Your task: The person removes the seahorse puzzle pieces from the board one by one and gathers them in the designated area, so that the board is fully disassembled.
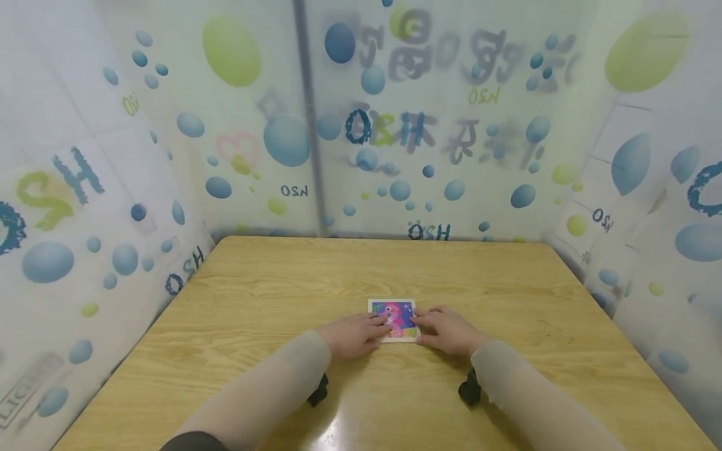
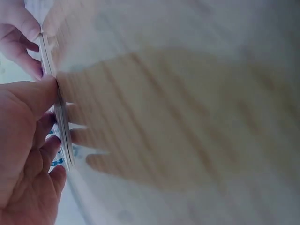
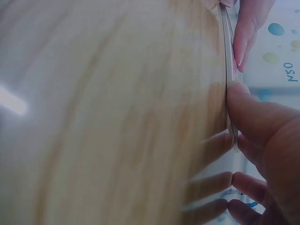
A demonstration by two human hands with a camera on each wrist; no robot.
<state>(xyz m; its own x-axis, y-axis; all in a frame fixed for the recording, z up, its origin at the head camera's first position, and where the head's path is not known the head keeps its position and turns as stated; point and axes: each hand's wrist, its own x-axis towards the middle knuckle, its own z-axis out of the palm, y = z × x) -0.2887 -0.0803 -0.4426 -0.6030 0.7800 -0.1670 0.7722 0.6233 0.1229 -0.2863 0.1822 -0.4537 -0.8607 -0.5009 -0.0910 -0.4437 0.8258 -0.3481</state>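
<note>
A small square picture board [image 1: 401, 307] with a white border and a pink seahorse on blue lies flat on the wooden table. My left hand [image 1: 354, 334] reaches over its left side, fingers extended across the seahorse. At the right edge is my right hand [image 1: 449, 331], its fingertips against the border and its thumb near the close corner. Seen edge-on in the left wrist view, the board [image 2: 64, 136] looks thin and layered, with the left thumb at its near side. The right wrist view has the right thumb [image 3: 243, 101] against the near edge.
The wooden table [image 1: 271, 275] has a glossy surface that mirrors the hands. Curtains [image 1: 361, 181] printed with blue and green drops and lettering enclose its back and both sides. Black wrist mounts [image 1: 470, 389] hang below the sleeves.
</note>
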